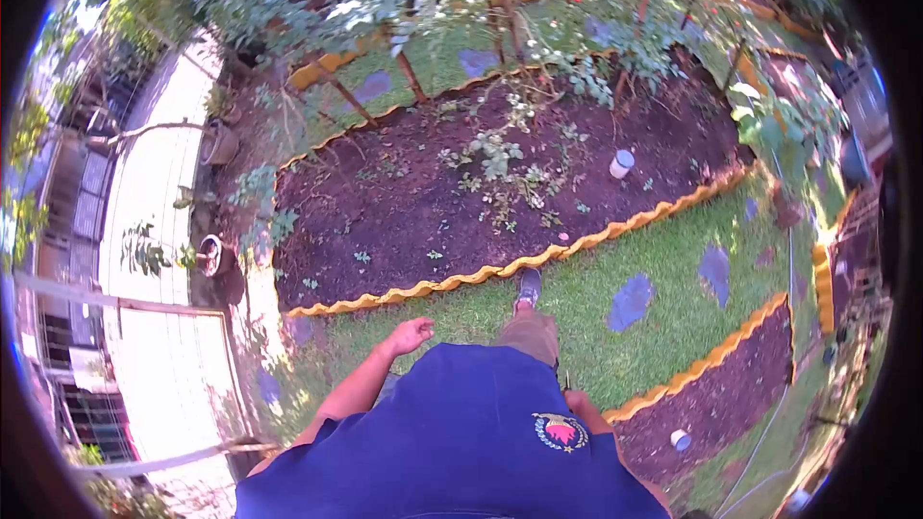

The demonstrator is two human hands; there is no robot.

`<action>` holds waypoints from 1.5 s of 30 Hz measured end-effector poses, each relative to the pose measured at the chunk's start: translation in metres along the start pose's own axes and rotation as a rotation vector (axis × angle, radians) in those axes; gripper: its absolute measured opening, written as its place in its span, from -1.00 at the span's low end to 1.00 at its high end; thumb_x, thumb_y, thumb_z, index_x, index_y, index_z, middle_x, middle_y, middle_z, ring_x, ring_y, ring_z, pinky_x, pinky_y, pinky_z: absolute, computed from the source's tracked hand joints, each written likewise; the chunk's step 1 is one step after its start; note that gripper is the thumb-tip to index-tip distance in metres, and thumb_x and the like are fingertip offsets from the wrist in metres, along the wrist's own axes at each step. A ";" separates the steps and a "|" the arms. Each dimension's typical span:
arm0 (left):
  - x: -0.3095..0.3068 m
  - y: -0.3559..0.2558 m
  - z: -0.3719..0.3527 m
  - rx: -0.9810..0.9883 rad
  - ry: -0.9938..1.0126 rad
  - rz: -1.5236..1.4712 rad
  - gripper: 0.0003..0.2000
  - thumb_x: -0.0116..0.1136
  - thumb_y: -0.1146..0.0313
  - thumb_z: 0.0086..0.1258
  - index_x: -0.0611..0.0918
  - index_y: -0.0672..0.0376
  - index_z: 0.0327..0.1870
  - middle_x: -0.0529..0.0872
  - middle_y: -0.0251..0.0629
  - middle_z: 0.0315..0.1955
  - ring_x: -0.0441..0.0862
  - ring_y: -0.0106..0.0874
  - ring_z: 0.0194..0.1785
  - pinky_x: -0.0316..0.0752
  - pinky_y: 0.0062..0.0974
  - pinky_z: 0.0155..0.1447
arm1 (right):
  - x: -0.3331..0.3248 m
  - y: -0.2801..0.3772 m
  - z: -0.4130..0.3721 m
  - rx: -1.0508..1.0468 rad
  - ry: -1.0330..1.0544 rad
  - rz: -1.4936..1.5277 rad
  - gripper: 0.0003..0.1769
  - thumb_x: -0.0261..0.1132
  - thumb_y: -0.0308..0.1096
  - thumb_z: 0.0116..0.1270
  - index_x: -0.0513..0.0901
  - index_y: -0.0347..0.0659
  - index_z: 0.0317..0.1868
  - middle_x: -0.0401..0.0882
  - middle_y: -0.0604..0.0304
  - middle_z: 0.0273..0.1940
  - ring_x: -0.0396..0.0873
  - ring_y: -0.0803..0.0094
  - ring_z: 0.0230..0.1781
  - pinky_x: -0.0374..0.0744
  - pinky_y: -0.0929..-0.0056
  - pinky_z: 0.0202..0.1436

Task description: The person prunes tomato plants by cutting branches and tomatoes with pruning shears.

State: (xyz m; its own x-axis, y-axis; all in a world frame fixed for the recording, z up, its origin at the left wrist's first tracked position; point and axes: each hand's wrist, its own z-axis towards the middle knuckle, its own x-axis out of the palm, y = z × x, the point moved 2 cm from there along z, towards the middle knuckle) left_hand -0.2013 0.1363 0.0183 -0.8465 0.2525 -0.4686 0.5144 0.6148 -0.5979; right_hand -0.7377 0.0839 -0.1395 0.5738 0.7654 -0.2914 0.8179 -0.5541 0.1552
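Observation:
My left hand (411,336) hangs out in front of my blue shirt, above the grass, loosely bent and with nothing seen in it. The bed's wavy yellow edging (442,283) runs a little beyond it. My right hand (579,404) is low at my right side, partly hidden by the shirt. A thin dark piece (566,381) shows at its fingers, too small to name. One shoe (529,284) is on the grass against the edging.
A soil bed (385,221) with small plants and a white container (622,163) lies ahead. Wooden stakes (409,75) and leafy bushes line its far side. Flat stepping stones (631,302) sit in the grass at right, near another bed (711,394). Pots (213,256) stand left.

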 end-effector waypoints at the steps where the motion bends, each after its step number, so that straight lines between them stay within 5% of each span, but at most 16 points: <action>1: 0.020 0.037 -0.023 -0.074 -0.023 -0.027 -0.52 0.20 0.07 0.46 0.61 0.15 0.29 0.73 -0.02 0.14 0.69 -0.17 0.20 0.55 -0.27 0.30 | 0.016 -0.029 0.044 -0.076 0.050 -0.049 -0.56 0.38 -0.08 0.10 0.74 -0.38 -0.29 0.68 -0.03 -0.39 0.63 0.28 -0.42 0.57 0.15 -0.32; 5: 0.124 0.212 -0.138 -0.226 0.074 0.125 -0.59 0.12 0.03 0.40 0.73 0.10 0.09 0.75 0.03 0.05 0.69 -0.04 0.16 0.58 -0.17 0.23 | 0.036 -0.076 0.133 -0.418 0.323 -0.212 -0.53 0.42 -0.10 0.09 0.76 -0.40 -0.21 0.73 -0.06 -0.32 0.65 0.28 -0.37 0.58 0.11 -0.27; 6: 0.151 0.247 -0.168 -0.416 0.211 0.196 -0.60 0.11 0.04 0.38 0.73 0.03 0.10 0.74 0.03 0.07 0.68 -0.01 0.17 0.59 -0.13 0.23 | 0.029 -0.072 0.136 -0.316 0.202 -0.210 -0.54 0.42 -0.10 0.09 0.76 -0.40 -0.21 0.73 -0.05 -0.32 0.65 0.27 -0.37 0.58 0.12 -0.27; 9: 0.200 0.291 -0.267 -0.558 0.349 0.192 -0.62 0.13 0.11 0.31 0.74 0.01 0.08 0.75 -0.02 0.06 0.69 -0.03 0.16 0.60 -0.15 0.23 | -0.026 0.022 0.013 -0.127 -0.030 -0.128 -0.57 0.43 -0.13 0.06 0.75 -0.38 -0.24 0.71 0.00 -0.36 0.65 0.22 -0.38 0.58 0.15 -0.28; 13: 0.248 0.305 -0.304 -0.559 0.359 0.186 -0.62 0.16 0.20 0.23 0.75 -0.03 0.06 0.77 -0.09 0.04 0.70 -0.06 0.15 0.61 -0.17 0.23 | -0.056 0.062 -0.006 -0.268 -0.100 -0.171 -0.73 0.42 -0.25 0.02 0.73 -0.29 -0.35 0.58 0.14 -0.44 0.50 0.27 -0.47 0.49 0.14 -0.39; 17: 0.266 0.281 -0.243 -0.082 0.142 0.635 -0.63 0.19 0.29 0.16 0.76 0.00 0.03 0.79 -0.16 0.00 0.72 -0.09 0.10 0.62 -0.18 0.21 | -0.074 0.071 0.025 -0.212 0.010 -0.239 -0.61 0.41 -0.12 0.04 0.72 -0.31 -0.29 0.65 0.09 -0.37 0.56 0.27 -0.39 0.52 0.15 -0.30; 18: 0.265 0.274 -0.226 -0.056 -0.079 0.468 -0.67 0.24 0.24 0.24 0.75 0.08 0.01 0.79 -0.17 -0.01 0.73 -0.08 0.06 0.62 -0.20 0.18 | -0.080 0.075 0.032 -0.330 0.064 -0.336 -0.61 0.40 -0.12 0.05 0.72 -0.30 -0.27 0.65 0.10 -0.37 0.55 0.27 -0.38 0.52 0.15 -0.30; 20: 0.248 0.211 -0.204 -0.597 -0.349 -0.396 -0.67 0.25 0.16 0.33 0.74 0.14 0.01 0.80 -0.13 -0.03 0.73 -0.07 0.05 0.61 -0.20 0.17 | -0.096 0.073 0.045 -0.561 0.183 -0.524 -0.61 0.39 -0.13 0.08 0.73 -0.28 -0.22 0.64 0.11 -0.35 0.54 0.28 -0.37 0.51 0.17 -0.30; 23: 0.233 0.149 -0.169 -0.330 -0.438 -0.360 -0.61 0.26 0.12 0.36 0.70 0.17 0.10 0.80 -0.07 -0.09 0.74 -0.10 0.04 0.61 -0.22 0.15 | -0.121 0.064 0.045 -0.686 0.219 -0.450 -0.66 0.37 -0.18 0.12 0.72 -0.28 -0.21 0.61 0.16 -0.34 0.51 0.31 -0.36 0.49 0.21 -0.30; 28: 0.216 0.078 -0.174 -0.313 -0.477 -0.436 -0.54 0.25 0.15 0.35 0.65 0.19 0.21 0.80 -0.06 -0.07 0.74 -0.15 0.05 0.61 -0.25 0.17 | -0.147 0.065 -0.023 -0.360 0.092 -0.339 -0.63 0.40 -0.24 0.07 0.67 -0.34 -0.18 0.55 0.15 -0.39 0.47 0.30 -0.41 0.45 0.18 -0.35; 30: 0.220 0.067 -0.198 -0.375 -0.486 -0.458 -0.53 0.26 0.15 0.33 0.65 0.19 0.22 0.79 -0.05 -0.03 0.74 -0.11 0.08 0.61 -0.26 0.19 | -0.161 -0.002 0.057 -0.237 0.230 -0.447 -0.64 0.42 -0.22 0.05 0.68 -0.32 -0.22 0.55 0.12 -0.42 0.46 0.26 -0.45 0.44 0.13 -0.37; 37: 0.339 0.165 -0.256 -0.693 -0.474 -0.485 -0.61 0.25 0.12 0.37 0.72 0.15 0.11 0.78 -0.05 0.00 0.71 -0.06 0.12 0.59 -0.24 0.24 | -0.149 0.029 0.037 -0.144 0.218 -0.612 -0.63 0.41 -0.19 0.06 0.71 -0.33 -0.23 0.60 0.08 -0.38 0.51 0.24 -0.42 0.46 0.13 -0.35; 40: 0.416 0.215 -0.262 -0.216 -0.066 0.385 -0.67 0.28 0.14 0.29 0.77 0.12 -0.02 0.79 -0.05 -0.01 0.73 -0.08 0.09 0.62 -0.25 0.18 | -0.121 0.083 0.021 -0.181 0.155 -0.640 -0.63 0.41 -0.18 0.06 0.72 -0.34 -0.24 0.61 0.07 -0.37 0.53 0.23 -0.41 0.47 0.12 -0.34; 45: 0.441 0.229 -0.299 -0.628 -0.478 -0.855 -0.74 0.27 0.23 0.23 0.76 0.14 -0.15 0.79 -0.10 -0.17 0.74 -0.14 -0.10 0.63 -0.25 0.00 | -0.029 0.191 -0.004 -0.300 0.016 -0.663 -0.62 0.41 -0.17 0.07 0.73 -0.35 -0.24 0.65 0.04 -0.35 0.56 0.21 -0.39 0.48 0.12 -0.32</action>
State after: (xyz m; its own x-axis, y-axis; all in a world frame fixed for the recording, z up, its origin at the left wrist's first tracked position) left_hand -0.4977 0.6120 -0.1313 -0.6778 -0.6488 -0.3459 -0.4714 0.7445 -0.4727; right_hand -0.5975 -0.0430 -0.0978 -0.0482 0.9150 -0.4006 0.9689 0.1402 0.2037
